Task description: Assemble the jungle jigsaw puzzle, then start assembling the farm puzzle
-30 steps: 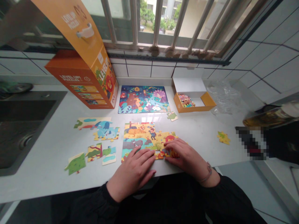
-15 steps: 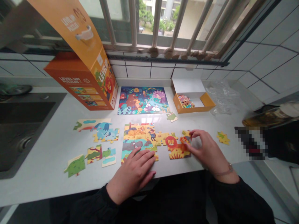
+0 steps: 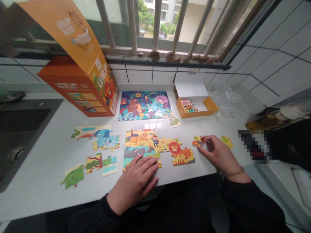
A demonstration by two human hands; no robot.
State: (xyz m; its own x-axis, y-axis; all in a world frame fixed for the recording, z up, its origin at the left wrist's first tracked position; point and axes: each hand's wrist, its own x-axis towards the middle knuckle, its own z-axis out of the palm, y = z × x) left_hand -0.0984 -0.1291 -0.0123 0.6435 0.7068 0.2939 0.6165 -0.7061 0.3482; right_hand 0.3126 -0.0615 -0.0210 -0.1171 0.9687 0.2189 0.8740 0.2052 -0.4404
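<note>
Between the thumb and fingers of my right hand [image 3: 216, 152] is a small puzzle piece [image 3: 197, 141] with an orange figure on it, just right of the lion section [image 3: 181, 153]. My left hand [image 3: 137, 178] lies flat, fingers stretched over the lower edge of the partly joined puzzle [image 3: 138, 142] with a hippo and a leopard. That puzzle connects through yellow pieces to the lion. Left of it lie joined elephant pieces [image 3: 105, 139], a tree piece [image 3: 94, 162] and a green crocodile-like piece [image 3: 73, 176]. A yellow-green piece [image 3: 227, 141] rests beyond my right hand.
A finished dark-blue animal puzzle [image 3: 145, 105] lies at the back, a loose green piece [image 3: 175, 121] near its corner. An open yellow box [image 3: 196, 111] holds pieces beside clear plastic wrap [image 3: 225, 100]. A tall orange box [image 3: 80, 87] stands near the sink [image 3: 29, 129].
My right hand has drawn the small piece away from the lion section, to the right and slightly up. My left hand stays on the puzzle. The whole view has shifted slightly.
</note>
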